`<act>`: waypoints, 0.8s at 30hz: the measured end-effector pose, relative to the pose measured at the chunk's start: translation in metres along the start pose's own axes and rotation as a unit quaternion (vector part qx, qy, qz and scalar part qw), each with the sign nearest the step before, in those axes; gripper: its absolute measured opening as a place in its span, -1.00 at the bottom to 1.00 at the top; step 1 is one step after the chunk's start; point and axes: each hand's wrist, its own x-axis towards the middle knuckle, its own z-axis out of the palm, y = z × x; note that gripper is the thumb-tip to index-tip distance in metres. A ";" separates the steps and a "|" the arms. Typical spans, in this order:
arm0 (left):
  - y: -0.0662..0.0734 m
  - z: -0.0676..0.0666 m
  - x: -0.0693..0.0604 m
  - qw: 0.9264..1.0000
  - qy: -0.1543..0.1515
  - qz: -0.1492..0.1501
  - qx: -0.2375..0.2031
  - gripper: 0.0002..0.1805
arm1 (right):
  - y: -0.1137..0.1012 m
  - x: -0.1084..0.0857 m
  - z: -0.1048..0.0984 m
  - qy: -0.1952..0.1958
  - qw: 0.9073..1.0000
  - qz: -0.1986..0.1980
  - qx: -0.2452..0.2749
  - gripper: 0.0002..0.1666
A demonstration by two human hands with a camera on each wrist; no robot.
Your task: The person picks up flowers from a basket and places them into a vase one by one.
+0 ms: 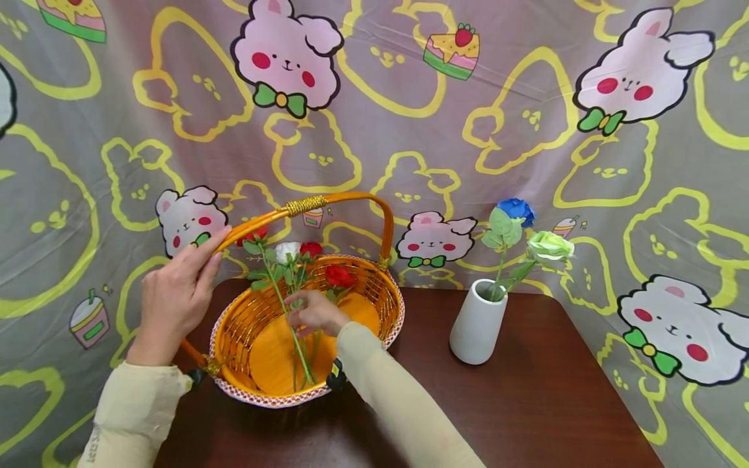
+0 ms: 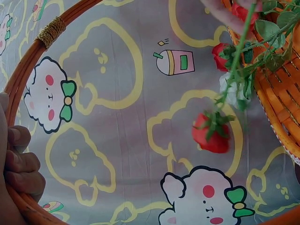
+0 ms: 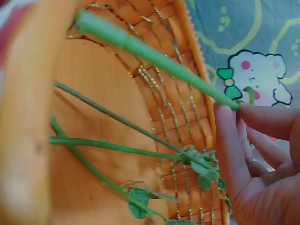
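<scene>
My left hand [image 1: 178, 292] grips the arched handle [image 1: 351, 196] of an orange woven basket [image 1: 394, 312]; the left wrist view shows the curled fingers [image 2: 23, 164] round it. Over the basket, my right hand [image 1: 318, 312] pinches the green stem [image 3: 164, 63] of a red rose between thumb and fingertips. That rose's head [image 2: 211, 132] hangs past the far left rim. Inside the basket lean a white rose [image 1: 287, 252] and two more red roses, one beside it [image 1: 311, 249] and one nearer the right wall [image 1: 338, 276]. Their stems reach towards the near rim.
To the basket's right, a white vase [image 1: 476, 328] stands upright with a blue rose [image 1: 516, 212] and a pale green rose [image 1: 550, 247]. Both stand on a dark brown table [image 1: 538, 383]. A patterned cloth [image 1: 374, 130] hangs behind the table.
</scene>
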 end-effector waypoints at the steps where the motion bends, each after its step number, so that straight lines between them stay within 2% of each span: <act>1: 0.000 0.000 0.000 1.000 0.000 0.001 0.001 -0.55 | -0.002 -0.001 -0.002 -0.003 1.000 -0.001 0.008 -0.50; 9: 0.000 0.000 0.000 1.000 0.000 0.000 0.002 -0.55 | -0.011 -0.013 -0.013 -0.012 0.998 -0.009 0.060 -0.43; 15: 0.000 0.000 0.001 1.000 0.001 0.004 0.003 -0.55 | -0.016 -0.024 -0.017 -0.020 0.997 -0.026 0.074 -0.42; 24: -0.001 0.000 0.001 1.000 0.001 0.012 0.000 -0.54 | -0.014 -0.042 -0.021 -0.026 0.996 -0.038 0.080 -0.56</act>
